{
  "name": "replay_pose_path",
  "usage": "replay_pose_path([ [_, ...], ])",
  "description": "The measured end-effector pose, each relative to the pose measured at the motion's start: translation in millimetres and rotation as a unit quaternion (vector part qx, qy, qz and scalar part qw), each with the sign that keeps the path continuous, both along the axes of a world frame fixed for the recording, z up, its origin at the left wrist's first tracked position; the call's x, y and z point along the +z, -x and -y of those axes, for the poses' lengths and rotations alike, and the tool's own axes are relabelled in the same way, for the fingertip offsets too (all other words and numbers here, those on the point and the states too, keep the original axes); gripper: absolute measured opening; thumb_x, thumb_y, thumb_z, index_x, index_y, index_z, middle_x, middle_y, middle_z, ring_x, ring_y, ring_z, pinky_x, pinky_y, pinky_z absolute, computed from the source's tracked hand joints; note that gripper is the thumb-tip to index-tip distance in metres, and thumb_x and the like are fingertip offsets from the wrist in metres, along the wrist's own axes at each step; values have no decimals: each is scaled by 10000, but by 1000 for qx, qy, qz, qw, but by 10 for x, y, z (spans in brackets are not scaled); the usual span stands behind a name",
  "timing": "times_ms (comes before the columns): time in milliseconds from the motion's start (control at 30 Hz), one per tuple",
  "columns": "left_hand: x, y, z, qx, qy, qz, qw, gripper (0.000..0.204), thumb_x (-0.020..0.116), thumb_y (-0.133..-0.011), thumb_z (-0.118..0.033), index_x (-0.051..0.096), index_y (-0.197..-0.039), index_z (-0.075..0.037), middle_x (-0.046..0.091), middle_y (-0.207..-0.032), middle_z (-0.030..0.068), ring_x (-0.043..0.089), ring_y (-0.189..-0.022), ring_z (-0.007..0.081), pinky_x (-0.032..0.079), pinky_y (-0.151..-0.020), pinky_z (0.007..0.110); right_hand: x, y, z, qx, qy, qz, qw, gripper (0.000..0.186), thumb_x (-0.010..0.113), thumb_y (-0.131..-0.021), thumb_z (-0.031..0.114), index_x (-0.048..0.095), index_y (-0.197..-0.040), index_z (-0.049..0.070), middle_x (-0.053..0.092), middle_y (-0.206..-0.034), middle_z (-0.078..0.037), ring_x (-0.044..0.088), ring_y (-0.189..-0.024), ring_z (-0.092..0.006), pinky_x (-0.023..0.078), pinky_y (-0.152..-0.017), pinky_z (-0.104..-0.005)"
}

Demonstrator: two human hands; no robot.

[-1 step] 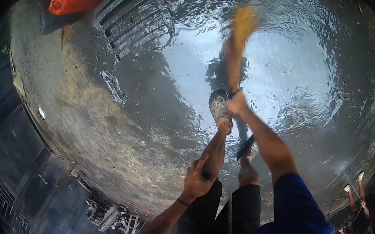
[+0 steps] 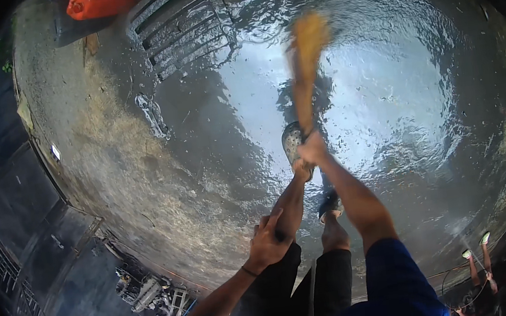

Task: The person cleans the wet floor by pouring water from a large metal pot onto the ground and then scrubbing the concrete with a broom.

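My right hand is closed round the narrow end of a yellow-brown hand broom. The broom's wide bristle end, blurred by motion, reaches away from me over the wet concrete floor. Near this hand is my left foot in a grey clog with holes; the other dark clog stands nearer to me. My left hand, a dark band at its wrist, rests on my left leg by the knee with its visible fingers stretched out, holding nothing that I can see.
A slatted drain grate is set in the floor at the far left, with an orange-red container beyond it. Engine-like metal parts lie at lower left. Another person stands at lower right with a spraying hose or wand.
The broom and my right hand have swung a little to the left. My left hand stays on my leg.
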State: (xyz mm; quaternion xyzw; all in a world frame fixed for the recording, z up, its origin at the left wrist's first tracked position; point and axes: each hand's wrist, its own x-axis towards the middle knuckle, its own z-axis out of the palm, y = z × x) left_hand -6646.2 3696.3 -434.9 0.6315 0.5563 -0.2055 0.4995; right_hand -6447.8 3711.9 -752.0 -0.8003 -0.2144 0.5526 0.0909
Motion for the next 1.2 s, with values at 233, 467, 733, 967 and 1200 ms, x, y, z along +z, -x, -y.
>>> replay_pose_path([
  [233,-207,107,239,-26,16,-44,999,830,796,-807,-332,451,-1553,-218,541,-1401,222,552,-1235,551,510,-1020,635,1817,-270,7,89,29,-196,976,484,759,-835,134,563,-1247,-29,716,-1040,-236,746,-829,-302,597,-729,-445],
  [467,-298,97,362,-1,60,-83,995,843,793,-798,-357,452,-1561,-249,510,-1456,196,518,-1287,546,506,-1037,648,2793,-2043,128,-104,12,-32,994,332,706,-848,10,566,-1148,-15,681,-818,-128,668,-616,-218,557,-566,-382],
  [733,-515,157,337,-32,117,-83,989,926,801,-818,-423,364,-1623,-286,409,-1574,181,480,-1346,548,503,-1052,647,890,-2862,-1202,-93,-14,39,995,191,640,-869,176,696,-812,2,679,-697,-96,640,-544,-199,510,-497,-372],
  [967,-510,479,345,-45,129,-128,982,922,798,-830,-450,375,-1625,-251,450,-1557,210,479,-1372,545,503,-1094,599,1593,447,-1340,92,23,-132,987,303,738,-819,158,734,-976,-101,778,-839,-178,771,-705,-247,604,-655,-383],
  [1200,-709,583,469,-60,126,-113,984,928,783,-831,-460,365,-1635,-261,416,-1608,204,445,-1403,555,491,-1105,621,2657,-97,-593,-157,12,-304,940,270,701,-833,-2,602,-1080,41,659,-752,-73,655,-574,-203,544,-535,-354],
])
